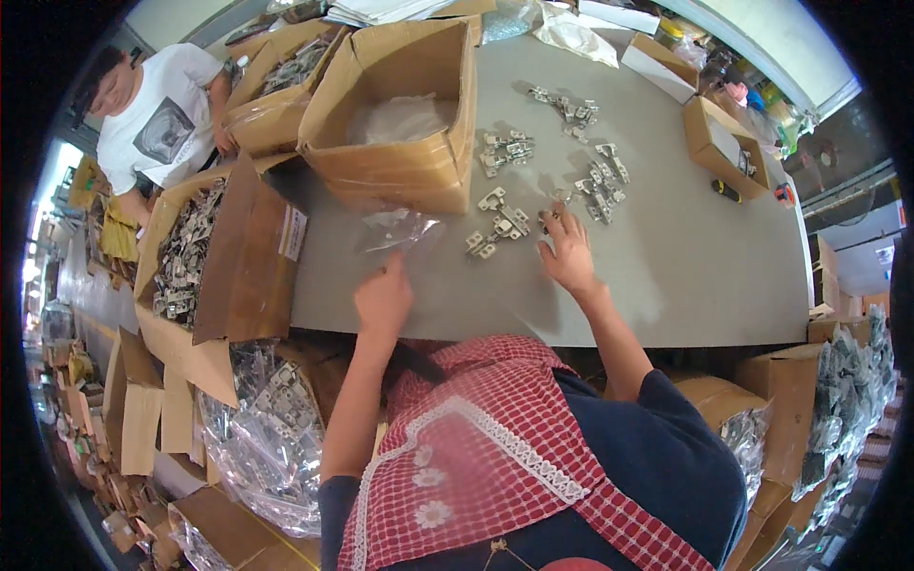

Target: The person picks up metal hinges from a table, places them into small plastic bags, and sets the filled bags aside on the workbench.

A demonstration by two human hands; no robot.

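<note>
My left hand (384, 297) is closed at the near edge of a clear plastic bag (400, 228), pinching it, though the fingertips are partly hidden. The bag lies on the grey table in front of a large cardboard box. To the right, my right hand (569, 255) reaches over the table with thumb and fingers apart. Its fingertips are among loose metal cabinet hinges, between one cluster of hinges (500, 225) on its left and another cluster (603, 186) on its right. Farther back are more hinges (506, 150) and a far group of hinges (569, 111).
The large open cardboard box (400, 167) stands at the table's back left. An open carton (249, 257) full of hinges is left of it, near a person (157, 119) in a white shirt. A small box (725, 152) and a yellow-black tool (726, 191) lie right. Bagged hinges (276, 428) sit below.
</note>
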